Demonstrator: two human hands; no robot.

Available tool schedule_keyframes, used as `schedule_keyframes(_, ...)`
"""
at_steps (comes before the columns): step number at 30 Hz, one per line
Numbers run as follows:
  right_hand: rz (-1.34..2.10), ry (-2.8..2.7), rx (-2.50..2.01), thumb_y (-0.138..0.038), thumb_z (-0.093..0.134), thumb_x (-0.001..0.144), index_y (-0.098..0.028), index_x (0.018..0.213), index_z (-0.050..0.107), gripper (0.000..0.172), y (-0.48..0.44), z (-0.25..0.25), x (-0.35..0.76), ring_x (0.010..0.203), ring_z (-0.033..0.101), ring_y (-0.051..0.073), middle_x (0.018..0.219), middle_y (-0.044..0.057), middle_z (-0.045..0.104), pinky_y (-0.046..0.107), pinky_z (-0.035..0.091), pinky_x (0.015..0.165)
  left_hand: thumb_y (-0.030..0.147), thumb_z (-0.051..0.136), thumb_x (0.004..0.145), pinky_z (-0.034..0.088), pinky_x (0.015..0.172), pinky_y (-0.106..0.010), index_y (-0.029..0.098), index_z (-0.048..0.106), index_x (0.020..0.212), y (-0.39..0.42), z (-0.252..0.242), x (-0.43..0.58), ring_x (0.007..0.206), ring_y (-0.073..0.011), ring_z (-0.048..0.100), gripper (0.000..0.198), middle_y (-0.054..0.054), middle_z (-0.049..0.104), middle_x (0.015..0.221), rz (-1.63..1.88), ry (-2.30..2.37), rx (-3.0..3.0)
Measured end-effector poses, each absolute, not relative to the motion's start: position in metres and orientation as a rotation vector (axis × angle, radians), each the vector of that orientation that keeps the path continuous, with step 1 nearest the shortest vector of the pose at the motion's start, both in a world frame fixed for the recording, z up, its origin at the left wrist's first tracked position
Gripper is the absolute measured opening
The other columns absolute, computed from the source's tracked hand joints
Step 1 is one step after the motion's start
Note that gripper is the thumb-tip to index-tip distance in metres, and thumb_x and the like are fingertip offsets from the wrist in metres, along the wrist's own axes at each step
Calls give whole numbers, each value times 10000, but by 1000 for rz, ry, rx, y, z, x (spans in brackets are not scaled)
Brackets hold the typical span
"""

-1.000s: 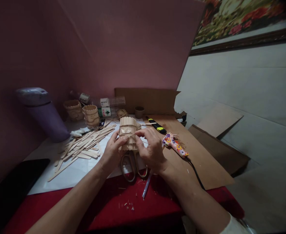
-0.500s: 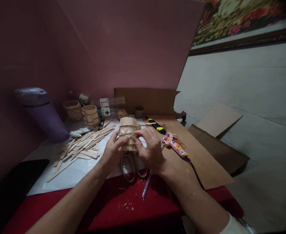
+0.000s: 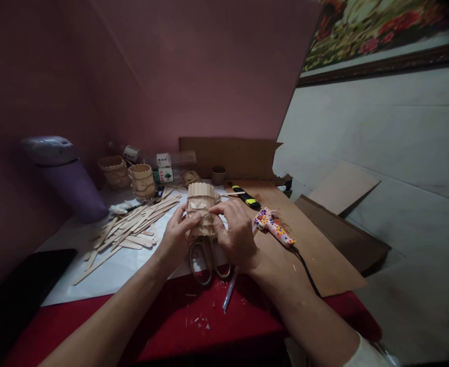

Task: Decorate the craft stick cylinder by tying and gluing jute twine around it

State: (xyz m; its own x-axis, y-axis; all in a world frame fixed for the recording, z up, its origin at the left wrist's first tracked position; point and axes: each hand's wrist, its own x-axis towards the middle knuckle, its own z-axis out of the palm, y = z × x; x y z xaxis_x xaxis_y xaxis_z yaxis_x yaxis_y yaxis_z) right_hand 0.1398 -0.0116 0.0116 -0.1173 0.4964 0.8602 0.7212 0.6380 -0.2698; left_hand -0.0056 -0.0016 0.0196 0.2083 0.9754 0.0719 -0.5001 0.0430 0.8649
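A small cup built of wooden craft sticks (image 3: 200, 199) is held upright between both hands over the white paper. My left hand (image 3: 176, 237) grips its left side, thumb pressed on a leaf-shaped decoration on the front. My right hand (image 3: 237, 234) wraps its right side, with thumb and forefinger pinched against the cup's front. Scissors (image 3: 209, 257) lie on the table just under the hands. A pile of loose craft sticks (image 3: 132, 224) lies to the left.
A floral glue gun (image 3: 274, 227) with a black cord rests on brown cardboard (image 3: 324, 265) at right. A yellow-black cutter (image 3: 245, 196), two finished stick cups (image 3: 142, 179), a purple bin (image 3: 67, 178), and a glue stick (image 3: 229, 293) on the red cloth surround the work.
Both hands and the stick cup have barely shifted; my right fingers have slid slightly lower and left on the cup's front.
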Motion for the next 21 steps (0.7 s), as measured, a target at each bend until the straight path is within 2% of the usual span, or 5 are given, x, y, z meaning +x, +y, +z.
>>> schedule_keyframes(14,-249,-1780,-991,-158,511,923,-186,972,620,123,-12,12,141,913,601,241,929,87,677,393,501,827,245,780,662,523,642,-262,156,604,1125,-4,23,-6,794,-188,659,503,-72,713,974,1263,676,921)
schedule_keyframes(21,-259,-1772,-1008,-144,523,911,-171,901,613,94,-11,12,141,876,595,240,877,88,666,375,493,792,255,763,686,524,639,-260,156,589,1120,-3,21,-5,765,-172,644,478,-59,698,947,1262,676,936)
